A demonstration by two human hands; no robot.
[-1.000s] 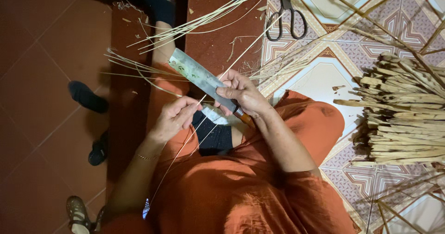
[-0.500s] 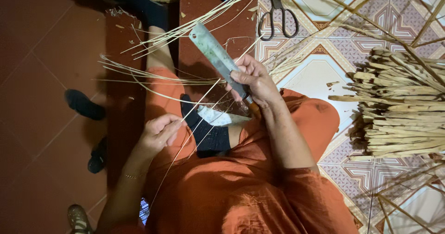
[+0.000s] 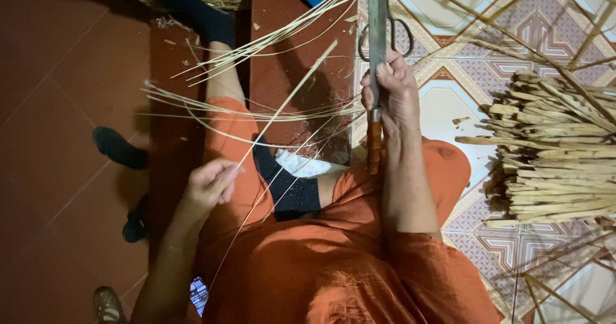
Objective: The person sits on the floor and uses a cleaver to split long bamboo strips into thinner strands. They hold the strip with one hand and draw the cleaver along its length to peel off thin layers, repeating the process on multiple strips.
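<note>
At nine o'clock from the lap, the left hand [image 3: 212,186] pinches a thin bamboo strip [image 3: 289,96]; keeping it taut seems wise. Toward one o'clock, the right hand [image 3: 394,96] clenches the long knife [image 3: 376,35], best held blade-away.

Scissors [image 3: 385,38] behind knife [image 3: 376,54]

Orange clothing [image 3: 333,260]; pale straw-yellow strips [image 3: 269,38]; tan split sticks [image 3: 552,151]; grey knife blade [image 3: 377,22], brown handle [image 3: 374,145]; black scissors [image 3: 403,36]; red-brown floor [image 3: 58,106]; geometric cream, maroon, blue tiles [image 3: 520,247].
</note>
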